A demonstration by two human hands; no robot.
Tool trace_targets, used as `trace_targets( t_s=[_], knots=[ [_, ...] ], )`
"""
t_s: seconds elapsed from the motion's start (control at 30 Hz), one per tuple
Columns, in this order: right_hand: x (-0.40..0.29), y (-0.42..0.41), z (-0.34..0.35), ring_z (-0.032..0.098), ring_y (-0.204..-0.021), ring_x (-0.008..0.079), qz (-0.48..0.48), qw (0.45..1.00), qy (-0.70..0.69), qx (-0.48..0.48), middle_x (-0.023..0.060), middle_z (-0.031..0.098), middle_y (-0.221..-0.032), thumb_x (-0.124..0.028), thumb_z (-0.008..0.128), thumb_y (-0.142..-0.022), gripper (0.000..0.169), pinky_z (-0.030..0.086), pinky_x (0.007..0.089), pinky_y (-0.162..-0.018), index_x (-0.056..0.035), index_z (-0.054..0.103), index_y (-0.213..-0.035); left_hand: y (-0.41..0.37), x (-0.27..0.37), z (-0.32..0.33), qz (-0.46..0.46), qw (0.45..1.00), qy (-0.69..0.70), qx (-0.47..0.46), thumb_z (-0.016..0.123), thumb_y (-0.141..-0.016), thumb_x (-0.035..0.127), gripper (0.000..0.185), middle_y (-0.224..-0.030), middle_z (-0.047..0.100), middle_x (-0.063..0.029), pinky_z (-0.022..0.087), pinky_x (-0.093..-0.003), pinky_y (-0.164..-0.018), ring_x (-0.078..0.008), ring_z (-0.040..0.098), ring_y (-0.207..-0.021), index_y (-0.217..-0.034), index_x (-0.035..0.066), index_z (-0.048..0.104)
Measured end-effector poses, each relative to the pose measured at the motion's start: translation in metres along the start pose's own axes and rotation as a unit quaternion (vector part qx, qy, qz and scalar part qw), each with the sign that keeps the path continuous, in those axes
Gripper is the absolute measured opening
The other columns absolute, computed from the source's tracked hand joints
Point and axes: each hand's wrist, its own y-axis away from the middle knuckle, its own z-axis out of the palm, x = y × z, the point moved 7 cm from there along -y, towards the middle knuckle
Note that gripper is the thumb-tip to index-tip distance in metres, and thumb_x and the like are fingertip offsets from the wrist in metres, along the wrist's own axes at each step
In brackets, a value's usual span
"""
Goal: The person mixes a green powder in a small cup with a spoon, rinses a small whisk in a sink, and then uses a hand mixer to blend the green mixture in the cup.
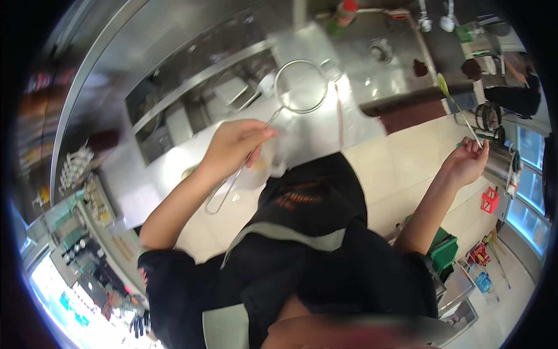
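Note:
My left hand [237, 146] grips the wire handle of a round metal strainer [301, 111], which is held over the steel counter [305, 135]. Below that hand, by the counter's front edge, a blurred translucent jug [255, 176] is partly hidden by the hand and handle. Held out over the floor to the right, my right hand [466, 161] has its fingers closed round the thin handle of a long spoon [464, 115]. The raised end of the spoon bears something green.
Metal containers [231, 91] sit in a recess of the counter. Beyond them is a bottle with a red cap [348, 6]. At right are a green bin [444, 254], a red stool [490, 200] and another person's arm [514, 70]. White racks [76, 170] stand at left.

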Motion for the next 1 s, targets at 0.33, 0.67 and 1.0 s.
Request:
trace_targets(
  t_s=[0.33, 0.67, 1.0],
  knots=[
    [0.144, -0.324, -0.037, 0.053, -0.084, 0.0162, -0.047, 0.966, 0.252, -0.039, 0.0058, 0.057, -0.089, -0.023, 0.041, -0.096, 0.024, 0.039, 0.028, -0.07, -0.0047, 0.056, -0.097, -0.225, 0.045, 0.128, -0.024, 0.979, -0.161, 0.12, 0.063, -0.089, 0.024, 0.022, -0.052, 0.052, -0.0009, 0.036, -0.0248, -0.043, -0.0067, 0.046, -0.044, -0.094, 0.003, 0.067],
    [0.36, -0.442, 0.176, 0.036, -0.057, 0.0044, 0.214, 0.86, 0.199, -0.419, -0.0063, 0.039, -0.066, -0.022, 0.056, -0.093, 0.019, 0.032, 0.0202, -0.054, -0.0059, 0.057, -0.103, -0.388, 0.073, 0.266, 0.089, 0.913, -0.348, 0.192, 0.066, -0.082, 0.028, 0.021, -0.058, 0.058, -0.0103, 0.045, -0.0349, -0.051, -0.025, 0.059, -0.053, -0.094, 0.01, 0.068],
    [0.507, -0.451, 0.277, 0.053, -0.112, 0.0212, 0.104, 0.693, 0.334, -0.63, 0.0216, 0.059, -0.115, -0.035, 0.068, -0.077, 0.053, 0.038, 0.0261, -0.094, -0.0004, 0.059, -0.116, -0.468, 0.11, 0.324, 0.13, 0.924, -0.3, 0.201, 0.066, -0.082, 0.027, 0.022, -0.055, 0.056, -0.0095, 0.043, -0.034, -0.049, -0.0224, 0.057, -0.048, -0.095, 0.01, 0.069]
  ],
)
